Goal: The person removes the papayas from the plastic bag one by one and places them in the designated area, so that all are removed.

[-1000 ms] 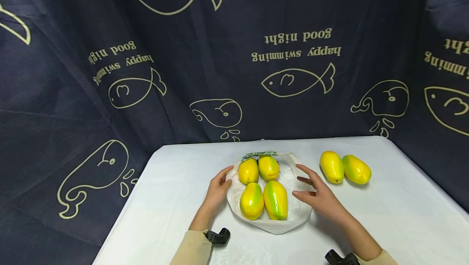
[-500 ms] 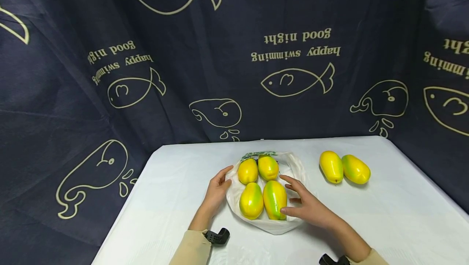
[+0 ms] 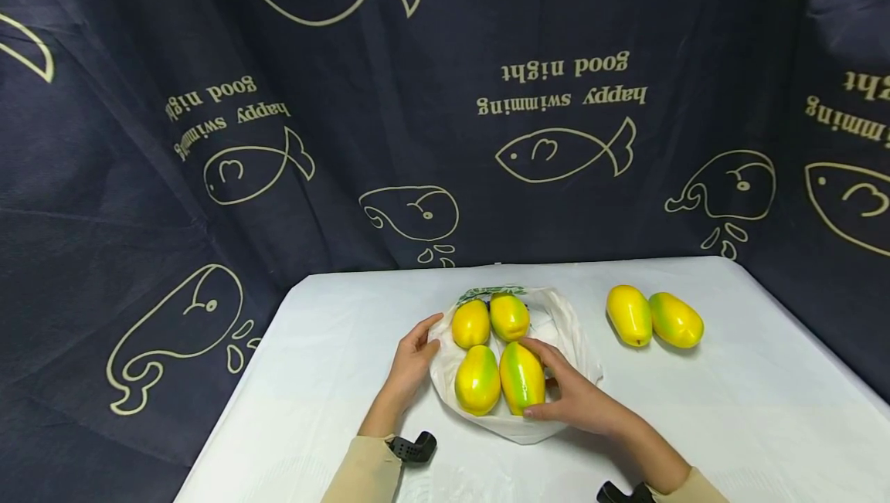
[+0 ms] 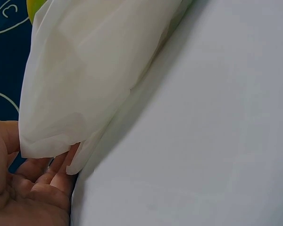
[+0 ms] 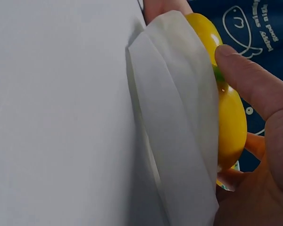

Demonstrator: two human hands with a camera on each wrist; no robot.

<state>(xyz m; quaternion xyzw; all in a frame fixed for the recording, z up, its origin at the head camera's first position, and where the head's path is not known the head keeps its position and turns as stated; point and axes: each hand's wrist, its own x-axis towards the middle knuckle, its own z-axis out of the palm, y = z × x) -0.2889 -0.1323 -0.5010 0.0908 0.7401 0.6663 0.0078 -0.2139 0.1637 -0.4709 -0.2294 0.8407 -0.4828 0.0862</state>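
Observation:
A white plastic bag (image 3: 566, 325) lies spread with its mouth wide on the table, holding several yellow-green mangoes. My right hand (image 3: 580, 399) has its thumb and fingers round the near right mango (image 3: 523, 379). The right wrist view shows the thumb against the yellow skin (image 5: 232, 127), the bag's wall partly covering the fruit. At the bag's left edge, my left hand (image 3: 412, 361) holds the plastic between thumb and fingers, its fingertips partly behind the bag (image 4: 85, 80) in the left wrist view. Beside the gripped fruit sits another mango (image 3: 477, 381).
Two more mangoes (image 3: 630, 316) lie side by side outside the bag, at the back right of the white-covered table (image 3: 334, 333). A dark blue cloth (image 3: 445, 101) with fish and whale drawings hangs behind.
My right hand has moved left from the bag's right rim, over the opening, and its fingers have come round the near right mango. The left hand has stayed in place.

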